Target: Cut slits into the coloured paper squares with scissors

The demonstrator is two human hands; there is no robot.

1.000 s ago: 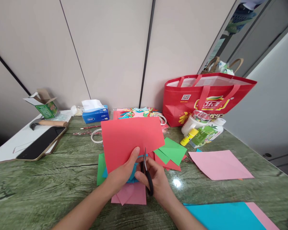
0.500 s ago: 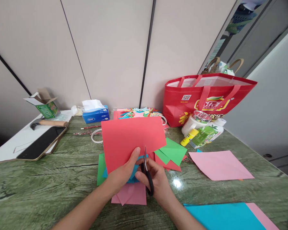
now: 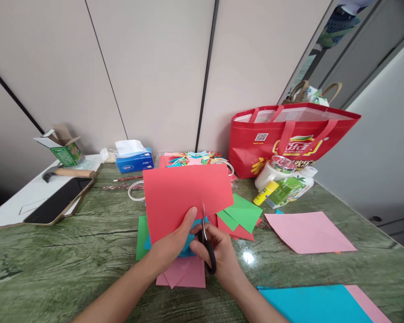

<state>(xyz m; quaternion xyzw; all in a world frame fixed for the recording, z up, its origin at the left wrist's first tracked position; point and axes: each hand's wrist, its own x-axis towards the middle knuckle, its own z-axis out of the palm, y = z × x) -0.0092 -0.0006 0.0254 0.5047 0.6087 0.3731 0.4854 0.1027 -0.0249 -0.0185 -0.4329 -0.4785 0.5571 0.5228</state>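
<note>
My left hand pinches a red sheet of paper at its lower edge, thumb on the near face. The sheet stands tilted up above the table. In my right hand are black-handled scissors, fingers in the loops. Their blades point away from me and lie on the red sheet, right of my left thumb. Beneath my hands are green paper, blue paper and pink pieces, partly hidden by the hands. Green pieces over red ones lie to the right.
A pink sheet and a blue sheet lie at right. Behind stand a red bag, a yellow glue stick, a tissue pack and a tape roll. A phone and a wooden-handled tool are at left.
Almost nothing differs. The red sheet's left side has shifted very slightly right; both hands and the scissors stay nearly in place.
</note>
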